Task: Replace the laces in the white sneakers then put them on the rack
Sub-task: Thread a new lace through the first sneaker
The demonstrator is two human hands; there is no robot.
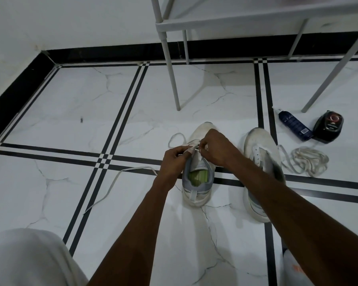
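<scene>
Two white sneakers stand on the tiled floor, toes pointing away from me. Over the left sneaker (197, 188), which has a green insole, my left hand (174, 159) pinches a white lace (112, 184) that trails off to the left across the floor. My right hand (217, 147) pinches the lace tip at the eyelets near the tongue. The right sneaker (260, 149) has no lace, and my right forearm hides part of it. A pile of old laces (308, 162) lies to its right. The white rack (170, 23) stands at the back.
A dark blue spray bottle (293, 126) and a black shoe-polish container (329, 125) lie on the floor at the right, near a rack leg (329, 77). Another rack leg (174, 83) stands just beyond the left sneaker. My knee in white cloth (29, 259) fills the bottom left.
</scene>
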